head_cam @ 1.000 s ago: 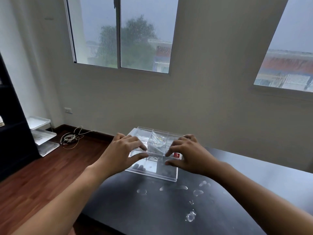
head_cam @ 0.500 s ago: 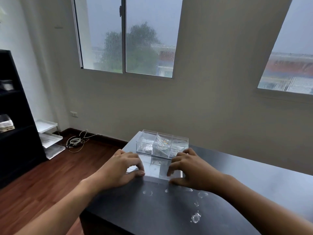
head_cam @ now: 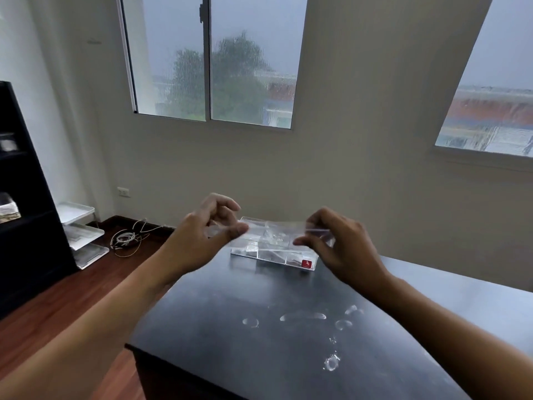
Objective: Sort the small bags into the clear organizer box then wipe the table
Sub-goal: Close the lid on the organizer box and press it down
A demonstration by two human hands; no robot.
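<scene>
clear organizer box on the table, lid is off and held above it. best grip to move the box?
Probably take the clear organizer box by its two short end walls, a grip from each side, level. It is long, low and open-topped with divided compartments; the lid pinched between left hand and right hand blocks a top approach.

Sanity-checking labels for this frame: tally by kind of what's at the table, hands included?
hands: 2 (left hand, right hand, each pinching one end of the lid)
clear organizer box: 1
clear lid, held above the box: 1
black table: 1
Total: 5
</scene>
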